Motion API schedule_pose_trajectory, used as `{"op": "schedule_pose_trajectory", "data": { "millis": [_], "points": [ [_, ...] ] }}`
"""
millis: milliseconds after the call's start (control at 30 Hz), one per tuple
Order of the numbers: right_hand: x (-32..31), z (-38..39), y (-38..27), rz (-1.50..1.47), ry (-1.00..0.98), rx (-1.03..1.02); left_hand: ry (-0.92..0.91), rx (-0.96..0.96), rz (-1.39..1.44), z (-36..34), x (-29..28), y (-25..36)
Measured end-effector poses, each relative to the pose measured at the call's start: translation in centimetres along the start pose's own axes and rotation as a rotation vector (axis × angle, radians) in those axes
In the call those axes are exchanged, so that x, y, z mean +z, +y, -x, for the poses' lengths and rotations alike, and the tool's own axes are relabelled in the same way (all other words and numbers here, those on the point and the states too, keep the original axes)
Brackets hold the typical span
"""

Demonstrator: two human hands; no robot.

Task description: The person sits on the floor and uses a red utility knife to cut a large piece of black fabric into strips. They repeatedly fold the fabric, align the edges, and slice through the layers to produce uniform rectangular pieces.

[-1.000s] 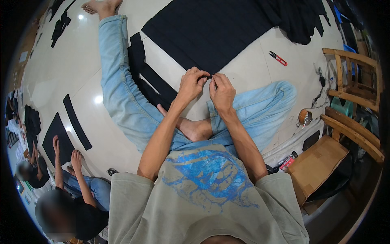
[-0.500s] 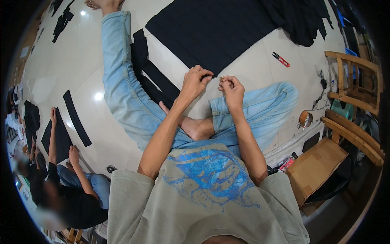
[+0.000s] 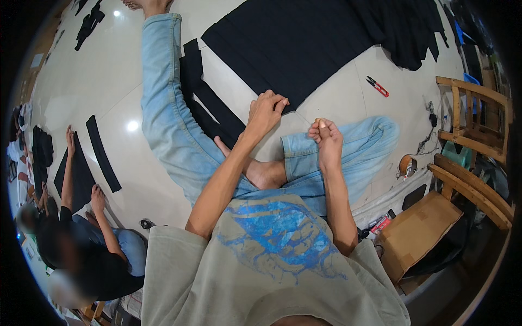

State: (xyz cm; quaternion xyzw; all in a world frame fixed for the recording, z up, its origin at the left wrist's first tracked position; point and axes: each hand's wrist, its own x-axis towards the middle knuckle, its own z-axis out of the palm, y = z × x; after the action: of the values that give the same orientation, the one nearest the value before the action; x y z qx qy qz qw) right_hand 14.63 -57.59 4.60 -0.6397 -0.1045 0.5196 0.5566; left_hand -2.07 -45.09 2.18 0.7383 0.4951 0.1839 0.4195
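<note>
A large black cloth lies spread on the floor in front of me, its near corner pointing toward my lap. My left hand pinches that corner between thumb and fingertips. To its right, over my bent leg, my right hand is closed, thumb pressed to the fingers. A thin, pale thread stretches from the cloth's corner to these right fingertips. Whether a needle is in them is too small to tell.
Red-handled thread snips lie on the floor to the right. Black strips lie beside my outstretched leg. Wooden chairs and a cardboard box stand at the right. A co-worker handles black cloth at the left.
My right hand has moved right and toward me, away from my left hand, and the thread now spans the gap. My left hand stays at the cloth's corner. The view has shifted slightly.
</note>
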Motion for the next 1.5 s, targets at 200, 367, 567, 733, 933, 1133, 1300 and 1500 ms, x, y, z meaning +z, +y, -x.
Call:
{"op": "schedule_pose_trajectory", "data": {
  "millis": [200, 367, 567, 733, 933, 1133, 1300, 1500],
  "points": [
    [2.6, -0.4, 1.0, 0.946, 0.055, -0.479, 0.245, 0.018, -0.159, -2.0, -1.0, 1.8],
    [3.3, -1.4, 0.1, 1.129, -0.036, -0.567, 0.543, 0.126, -0.565, -10.0, -1.4, -1.9],
    [1.1, -0.2, -2.0, 1.103, -0.128, -0.517, 0.518, 0.003, -0.665, -12.3, -1.0, -5.8],
    [-10.7, 9.1, -8.4, 1.369, -0.046, -0.505, 0.508, -0.028, -0.714, -11.9, -1.4, -5.9],
    [-12.2, 14.2, -9.5, 1.022, 0.089, -0.335, 0.498, -0.031, -0.721, -12.3, -1.0, -6.2],
    [1.0, 1.5, -5.9, -0.266, -0.078, -0.291, 0.519, 0.025, -0.540, -12.3, -2.2, -6.1],
    [4.6, -2.5, -4.1, 1.071, -0.084, -0.428, 0.587, 0.058, -0.606, -13.8, -4.1, -6.2],
    [2.7, -1.7, -1.8, 1.381, -0.321, -0.131, 0.576, -0.024, -0.698, -15.2, -4.4, -8.2]
  ]
}}
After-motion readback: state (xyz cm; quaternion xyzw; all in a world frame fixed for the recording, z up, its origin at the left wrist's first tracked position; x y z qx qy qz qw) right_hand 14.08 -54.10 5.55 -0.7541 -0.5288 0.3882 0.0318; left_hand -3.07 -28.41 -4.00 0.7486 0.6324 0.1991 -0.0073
